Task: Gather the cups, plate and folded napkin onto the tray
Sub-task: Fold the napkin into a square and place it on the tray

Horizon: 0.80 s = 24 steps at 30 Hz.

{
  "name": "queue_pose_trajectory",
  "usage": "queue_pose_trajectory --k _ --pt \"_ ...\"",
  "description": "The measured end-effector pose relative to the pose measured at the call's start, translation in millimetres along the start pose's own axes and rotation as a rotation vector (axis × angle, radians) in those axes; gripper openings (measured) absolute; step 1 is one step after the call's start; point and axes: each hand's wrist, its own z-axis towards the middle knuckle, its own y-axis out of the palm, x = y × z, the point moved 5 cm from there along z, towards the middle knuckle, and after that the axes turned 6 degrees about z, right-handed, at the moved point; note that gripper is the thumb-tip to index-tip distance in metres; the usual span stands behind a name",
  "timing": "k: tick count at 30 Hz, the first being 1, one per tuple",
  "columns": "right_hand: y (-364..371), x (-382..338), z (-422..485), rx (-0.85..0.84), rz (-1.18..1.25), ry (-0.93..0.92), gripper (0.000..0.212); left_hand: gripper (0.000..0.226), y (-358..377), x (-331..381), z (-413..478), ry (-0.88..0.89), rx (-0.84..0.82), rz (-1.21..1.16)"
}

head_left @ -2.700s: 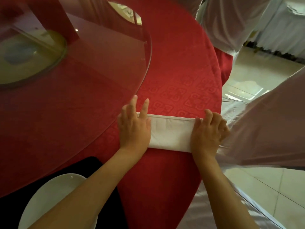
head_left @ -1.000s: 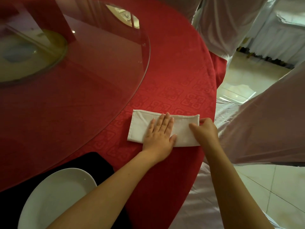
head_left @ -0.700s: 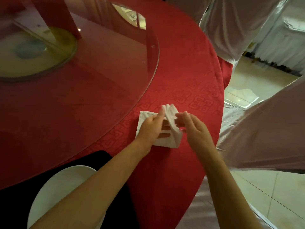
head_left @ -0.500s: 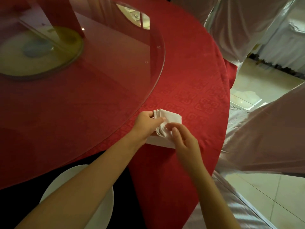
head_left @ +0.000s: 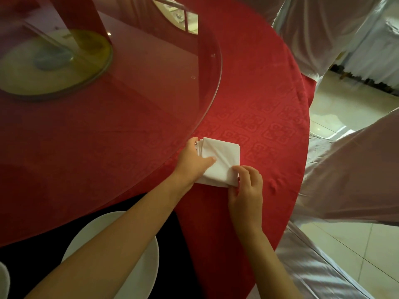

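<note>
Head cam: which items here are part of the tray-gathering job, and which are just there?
Job items:
white folded napkin, pinched by left hand and right hand
white plate on the black tray

Just there:
glass turntable
red tablecloth
white-covered chairs
No cups clearly in view.

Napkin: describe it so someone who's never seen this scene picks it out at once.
Start at the round table with the red tablecloth and find the edge of its glass turntable. Just outside that edge, toward the viewer, lies the napkin, with the left hand and right hand on it. It is the only white cloth lying on the red; the white plate sits lower left on a black tray.
</note>
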Motion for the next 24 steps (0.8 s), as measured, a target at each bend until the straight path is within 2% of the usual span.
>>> queue_pose_trajectory --k 2,6,12,15,20,24 --pt "1.5 -0.5 -0.9 0.019 -0.008 0.003 0.036 0.073 0.8 -0.7 0.8 0.057 0.004 0.062" --pt "3.4 1.0 3.3 -0.013 -0.034 0.018 0.030 0.075 -4.6 -7.5 2.9 0.074 0.048 0.090" --pt "1.6 -0.7 1.7 -0.052 -0.127 -0.088 0.022 0.079 -4.5 -22.8 -4.1 0.080 0.170 0.189" --pt "-3.7 4.0 0.9 -0.050 -0.151 -0.095 0.021 0.077 -3.3 -26.1 -11.3 0.104 0.213 0.219" --pt "-8.8 9.6 -0.3 -0.075 -0.166 -0.100 0.019 0.069 9.3 -25.9 -23.2 0.148 0.185 0.241" --pt "-11.7 12.8 -4.3 -0.101 -0.186 -0.091 0.023 0.071 18.5 -20.7 -24.4 0.207 0.190 0.285"
